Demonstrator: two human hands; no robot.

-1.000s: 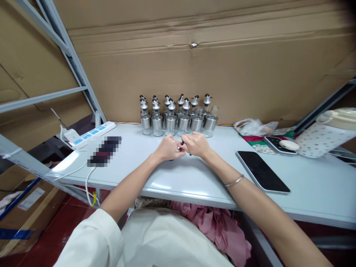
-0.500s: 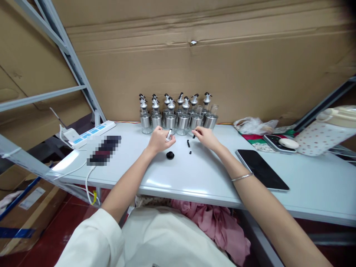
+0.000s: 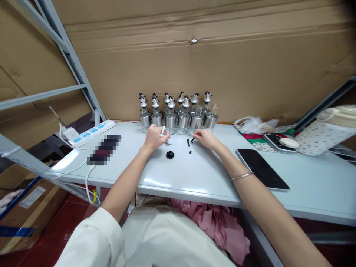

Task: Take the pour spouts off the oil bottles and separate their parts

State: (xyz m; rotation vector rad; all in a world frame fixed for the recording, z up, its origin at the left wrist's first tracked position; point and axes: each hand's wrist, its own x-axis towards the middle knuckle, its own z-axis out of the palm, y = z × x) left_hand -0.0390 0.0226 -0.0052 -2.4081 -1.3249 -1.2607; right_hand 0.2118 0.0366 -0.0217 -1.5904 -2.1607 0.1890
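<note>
My left hand [image 3: 155,138] is closed around a silver pourer top [image 3: 162,131], whose upper end sticks up past the thumb and fingers. Between finger and thumb, my right hand [image 3: 206,138] pinches a small black lever [image 3: 193,140] just above the table. Beside it on the tabletop lies a similar black lever [image 3: 188,142], with a tiny black piece [image 3: 190,152] nearer to me. A round black stopper [image 3: 170,154] sits below my left hand. Behind both hands stand several glass bottles [image 3: 184,120] with steel bands; most carry silver-and-black pourers, while two at the right have bare necks [image 3: 214,108].
A dark tablet [image 3: 263,169] lies on the white table [image 3: 194,178] by my right forearm. Farther right are a phone [image 3: 278,144] and a spotted jug [image 3: 328,129]. A power strip [image 3: 93,132] and cables lie at left; cardboard [image 3: 178,66] walls the back.
My left hand has shifted slightly left with the pourer top, which is turned differently. My right hand has lowered slightly, and the black lever in its fingers shows more clearly.
</note>
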